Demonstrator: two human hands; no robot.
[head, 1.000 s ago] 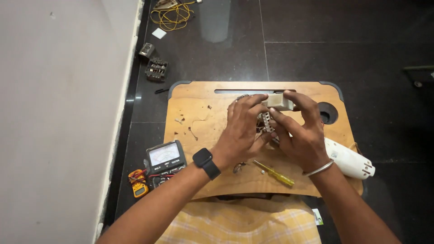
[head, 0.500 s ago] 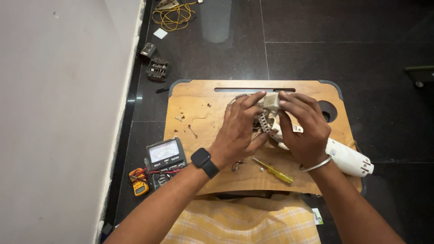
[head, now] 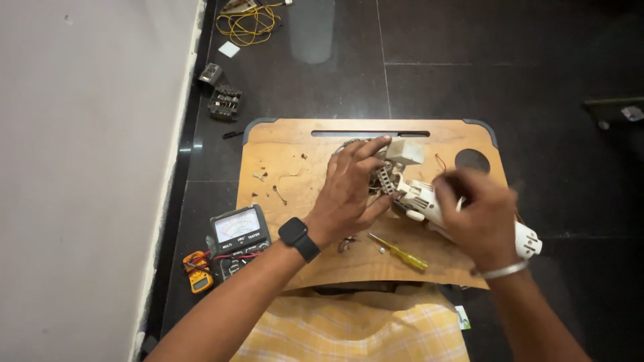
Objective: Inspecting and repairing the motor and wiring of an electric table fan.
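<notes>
My left hand point(head: 352, 188) grips a small motor assembly point(head: 392, 171) with metal parts and a pale block on top, held over a wooden lap board point(head: 295, 161). A white plastic appliance housing point(head: 429, 201) lies beside the motor, its far end point(head: 526, 243) showing past my wrist. My right hand point(head: 479, 214) hovers over that housing, blurred, with a thin white piece between its fingers. A yellow-handled screwdriver point(head: 401, 253) lies on the board just below both hands.
A grey analog multimeter point(head: 239, 231) and a small yellow meter point(head: 198, 271) sit at the board's left edge. Screws and wire scraps point(head: 278, 191) litter the board. On the dark floor lie a coiled yellow cable point(head: 251, 20) and small electrical parts point(head: 225, 100). A white wall stands left.
My right hand has pulled away from the motor toward the right and down, over the white housing. The left hand keeps its hold on the motor.
</notes>
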